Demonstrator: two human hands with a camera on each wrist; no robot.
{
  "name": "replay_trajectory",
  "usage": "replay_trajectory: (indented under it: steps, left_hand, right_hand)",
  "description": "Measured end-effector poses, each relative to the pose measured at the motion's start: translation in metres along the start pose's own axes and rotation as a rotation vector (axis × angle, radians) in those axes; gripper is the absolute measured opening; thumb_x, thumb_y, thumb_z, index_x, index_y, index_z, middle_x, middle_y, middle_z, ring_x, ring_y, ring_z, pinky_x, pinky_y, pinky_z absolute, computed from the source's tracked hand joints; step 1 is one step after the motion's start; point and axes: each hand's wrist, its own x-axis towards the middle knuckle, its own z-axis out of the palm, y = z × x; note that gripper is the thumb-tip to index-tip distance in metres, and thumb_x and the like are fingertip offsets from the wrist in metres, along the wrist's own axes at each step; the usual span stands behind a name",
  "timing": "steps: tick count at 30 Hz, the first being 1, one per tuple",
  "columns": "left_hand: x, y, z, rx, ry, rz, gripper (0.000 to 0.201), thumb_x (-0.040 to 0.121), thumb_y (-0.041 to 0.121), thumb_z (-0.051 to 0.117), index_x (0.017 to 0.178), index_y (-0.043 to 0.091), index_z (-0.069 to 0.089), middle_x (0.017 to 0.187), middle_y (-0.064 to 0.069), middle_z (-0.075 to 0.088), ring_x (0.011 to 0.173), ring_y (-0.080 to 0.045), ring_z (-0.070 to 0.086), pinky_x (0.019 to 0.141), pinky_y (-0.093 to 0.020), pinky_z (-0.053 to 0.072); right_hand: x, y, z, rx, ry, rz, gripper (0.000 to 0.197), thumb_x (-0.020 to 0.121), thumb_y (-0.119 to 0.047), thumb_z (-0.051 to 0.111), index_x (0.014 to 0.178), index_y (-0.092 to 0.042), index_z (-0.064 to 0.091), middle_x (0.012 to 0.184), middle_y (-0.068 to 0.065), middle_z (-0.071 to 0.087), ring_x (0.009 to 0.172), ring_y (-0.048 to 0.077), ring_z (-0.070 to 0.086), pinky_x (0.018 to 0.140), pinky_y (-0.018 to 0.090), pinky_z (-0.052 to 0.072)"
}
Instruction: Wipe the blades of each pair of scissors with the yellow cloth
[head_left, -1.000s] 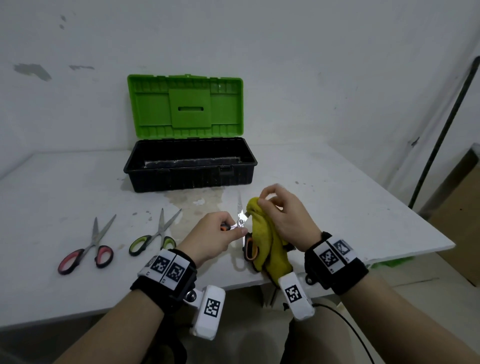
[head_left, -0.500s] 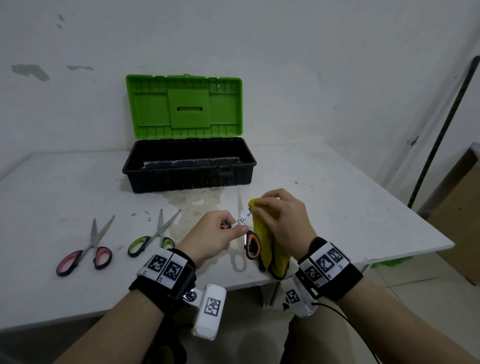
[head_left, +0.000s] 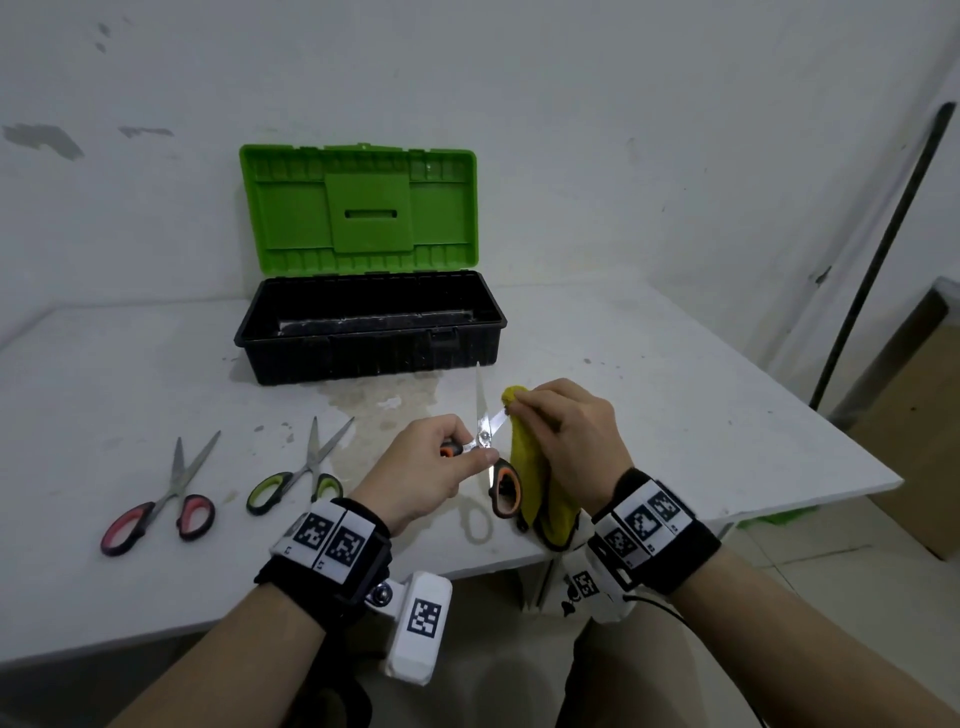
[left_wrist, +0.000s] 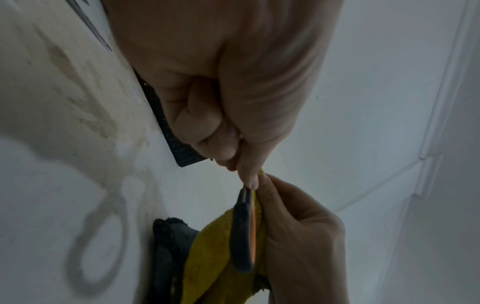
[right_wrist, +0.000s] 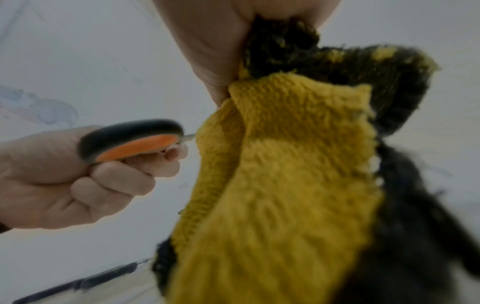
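My left hand (head_left: 452, 457) grips the orange-and-black scissors (head_left: 485, 441) by one handle, held above the table with the blades spread apart. One blade points up and away; the other angles right into the yellow cloth (head_left: 524, 457). My right hand (head_left: 566, 436) pinches the cloth around that blade, and the rest of the cloth hangs down below the hand. In the left wrist view the free scissor handle (left_wrist: 244, 232) lies against the cloth (left_wrist: 207, 257). The right wrist view shows the handle (right_wrist: 130, 142) in my left hand (right_wrist: 64, 181) beside the cloth (right_wrist: 285, 174). The wrapped blade tip is hidden.
Red-handled scissors (head_left: 161, 499) and green-handled scissors (head_left: 298, 473) lie on the white table (head_left: 675, 415) at left. An open toolbox (head_left: 369, 327) with a green lid stands behind my hands. The table's front edge runs under my wrists. A dark pole (head_left: 878, 260) leans at right.
My right hand has slid the cloth outward along the blade, away from the pivot, baring more metal. The left hand has kept its hold and barely moved.
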Motion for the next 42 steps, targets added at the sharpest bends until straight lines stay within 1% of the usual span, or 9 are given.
replay_trajectory:
  steps: [3, 6, 10, 14, 18, 25, 31, 36, 42]
  left_hand:
    - [-0.002, -0.001, -0.001, 0.008, -0.034, -0.042, 0.026, 0.087, 0.028, 0.076, 0.083, 0.007, 0.061, 0.054, 0.004, 0.045, 0.046, -0.01, 0.039, 0.047, -0.021, 0.036]
    - [-0.001, -0.001, -0.003, 0.005, -0.02, -0.073, 0.024, 0.088, 0.028, 0.075, 0.084, 0.008, 0.061, 0.054, 0.004, 0.045, 0.045, -0.008, 0.039, 0.046, -0.019, 0.036]
    - [0.001, 0.004, -0.005, 0.057, -0.032, -0.036, 0.025, 0.087, 0.031, 0.075, 0.082, 0.011, 0.061, 0.058, 0.003, 0.048, 0.048, -0.008, 0.043, 0.05, -0.021, 0.04]
    - [-0.003, 0.002, -0.005, 0.112, -0.034, -0.022, 0.026, 0.087, 0.032, 0.075, 0.078, 0.015, 0.059, 0.054, 0.01, 0.048, 0.05, -0.009, 0.045, 0.054, -0.026, 0.041]
    - [-0.004, 0.001, -0.006, 0.017, -0.071, -0.087, 0.007, 0.096, 0.02, 0.063, 0.094, 0.014, 0.067, 0.067, 0.003, 0.053, 0.06, -0.013, 0.048, 0.056, -0.027, 0.041]
    - [0.0, 0.001, -0.017, -0.1, 0.055, -0.073, 0.019, 0.091, 0.007, 0.07, 0.106, 0.017, 0.072, 0.088, -0.006, 0.063, 0.068, -0.013, 0.06, 0.065, -0.022, 0.055]
    - [0.002, 0.006, -0.014, -0.519, 0.172, -0.165, 0.017, 0.09, 0.02, 0.072, 0.102, 0.009, 0.067, 0.089, -0.006, 0.072, 0.092, -0.025, 0.074, 0.093, -0.046, 0.055]
    - [-0.001, 0.012, -0.01, -0.737, 0.141, -0.228, 0.019, 0.101, 0.026, 0.057, 0.106, 0.008, 0.055, 0.096, -0.012, 0.058, 0.096, -0.041, 0.073, 0.074, -0.048, 0.057]
    - [0.0, 0.012, -0.005, -0.759, 0.119, -0.279, 0.009, 0.094, 0.006, 0.064, 0.102, 0.005, 0.062, 0.086, -0.011, 0.068, 0.079, -0.019, 0.069, 0.068, -0.031, 0.057]
  right_hand:
    - [0.011, 0.012, -0.011, -0.008, 0.077, 0.104, 0.013, 0.089, -0.025, 0.067, 0.096, -0.018, 0.076, 0.088, -0.005, 0.066, 0.08, 0.008, 0.059, 0.077, 0.018, 0.047]
    - [0.012, 0.008, -0.019, -0.006, 0.128, 0.035, 0.011, 0.088, -0.023, 0.07, 0.095, -0.018, 0.076, 0.086, -0.006, 0.066, 0.078, 0.005, 0.058, 0.076, 0.012, 0.045]
    - [-0.007, -0.01, -0.005, -0.007, -0.072, -0.091, 0.013, 0.088, -0.022, 0.069, 0.098, -0.017, 0.075, 0.091, -0.001, 0.066, 0.078, 0.011, 0.06, 0.073, 0.019, 0.049]
    - [-0.005, -0.004, -0.002, -0.004, -0.093, 0.033, 0.015, 0.09, -0.027, 0.065, 0.098, -0.018, 0.075, 0.092, -0.003, 0.063, 0.081, 0.011, 0.059, 0.074, 0.022, 0.05]
    - [0.001, -0.002, -0.003, -0.003, -0.084, 0.074, 0.015, 0.09, -0.028, 0.066, 0.099, -0.02, 0.075, 0.092, -0.006, 0.064, 0.082, 0.008, 0.058, 0.076, 0.017, 0.047]
    - [-0.001, -0.005, -0.001, -0.021, -0.094, 0.083, 0.013, 0.09, -0.026, 0.066, 0.099, -0.022, 0.075, 0.091, -0.008, 0.063, 0.081, 0.006, 0.056, 0.074, 0.008, 0.04]
    - [-0.001, -0.011, 0.001, -0.014, -0.064, 0.085, 0.013, 0.088, -0.025, 0.068, 0.098, -0.02, 0.076, 0.09, -0.007, 0.065, 0.081, 0.006, 0.058, 0.074, 0.007, 0.041]
    - [-0.001, -0.019, 0.003, -0.015, -0.062, 0.094, 0.015, 0.088, -0.026, 0.068, 0.099, -0.019, 0.075, 0.09, -0.006, 0.066, 0.081, 0.005, 0.056, 0.074, 0.005, 0.038]
    - [-0.005, -0.024, 0.008, 0.01, -0.096, 0.106, 0.014, 0.087, -0.027, 0.069, 0.099, -0.021, 0.075, 0.091, -0.007, 0.066, 0.082, 0.005, 0.058, 0.075, 0.008, 0.04]
